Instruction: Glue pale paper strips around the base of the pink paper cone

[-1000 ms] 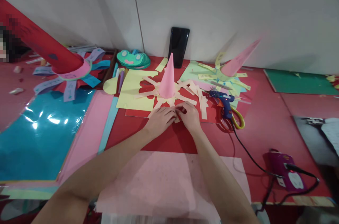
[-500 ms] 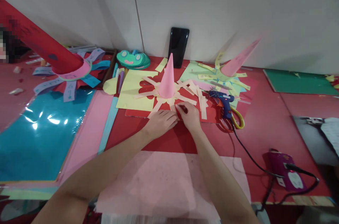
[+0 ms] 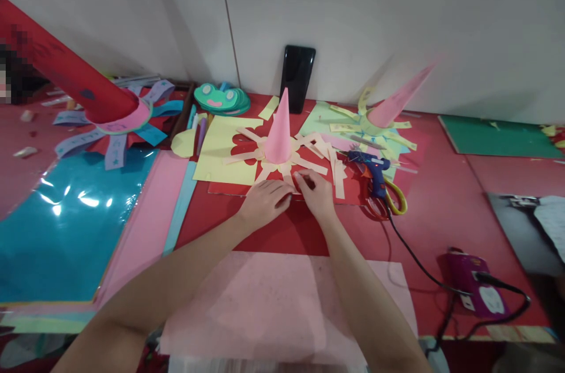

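A pink paper cone [image 3: 279, 132] stands upright in the middle, with pale paper strips [image 3: 311, 165] spread out around its base over red and yellow sheets. Just in front of the cone, my left hand [image 3: 266, 202] and my right hand [image 3: 314, 189] meet at the strip [image 3: 288, 181] that points toward me. The left fingertips are pressed on its near end. My right thumb and index finger pinch at the same end from the other side. Loose strips [image 3: 338, 170] lie right of the cone, beside a blue glue gun [image 3: 373, 167].
A black phone [image 3: 298, 79] leans on the wall. Green frog cutouts [image 3: 222, 99] lie back left, near a large red cone [image 3: 66, 67]. A second pink cone [image 3: 399, 97] tilts at right. Yellow-handled scissors [image 3: 397, 196] lie under the glue gun, whose cable runs to a purple power box [image 3: 477, 285].
My left fingers have shifted slightly, opening a gap between thumb and fingers. My right hand has barely moved. The cone stands where it was.
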`<state>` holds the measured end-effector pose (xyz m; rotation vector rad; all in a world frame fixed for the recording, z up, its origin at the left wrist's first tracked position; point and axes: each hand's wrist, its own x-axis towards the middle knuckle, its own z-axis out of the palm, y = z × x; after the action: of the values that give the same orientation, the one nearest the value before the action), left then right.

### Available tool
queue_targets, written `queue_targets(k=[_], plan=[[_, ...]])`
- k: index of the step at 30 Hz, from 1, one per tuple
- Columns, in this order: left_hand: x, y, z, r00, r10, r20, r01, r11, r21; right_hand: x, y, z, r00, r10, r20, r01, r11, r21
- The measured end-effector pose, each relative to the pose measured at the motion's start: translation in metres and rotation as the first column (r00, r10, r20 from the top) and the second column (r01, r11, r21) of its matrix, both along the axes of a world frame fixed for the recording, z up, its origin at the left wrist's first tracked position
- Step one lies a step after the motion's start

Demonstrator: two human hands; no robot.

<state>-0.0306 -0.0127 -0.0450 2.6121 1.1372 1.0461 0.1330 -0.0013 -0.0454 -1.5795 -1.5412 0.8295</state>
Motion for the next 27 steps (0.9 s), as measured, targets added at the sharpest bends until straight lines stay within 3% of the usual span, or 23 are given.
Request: queue_targets(k=[4, 8, 16, 27], plan=[[0.0010, 0.0009, -0.0017, 0.999, -0.028, -0.031, 0.028, 1.000, -0.011, 0.0000, 0.0012, -0.0035, 0.991, 0.061, 0.115, -0.073, 0.992, 0.099], [0.0022, 0.0030, -0.0051, 0.993, -0.027, -0.115, 0.021, 0.998, -0.051, 0.0002, 0.0010, -0.0052, 0.977, 0.101, 0.190, -0.117, 0.991, 0.071], [0.0063, -0.0001, -0.0025, 0.977, -0.011, -0.215, -0.036, 0.977, -0.211, 0.0004, 0.0016, -0.0051, 0.975, 0.101, 0.198, -0.114, 0.992, 0.059], [0.0055, 0.0001, -0.0019, 0.976, -0.024, -0.218, -0.028, 0.972, -0.234, 0.0006, 0.0020, -0.0046, 0.975, 0.100, 0.200, -0.117, 0.991, 0.073]])
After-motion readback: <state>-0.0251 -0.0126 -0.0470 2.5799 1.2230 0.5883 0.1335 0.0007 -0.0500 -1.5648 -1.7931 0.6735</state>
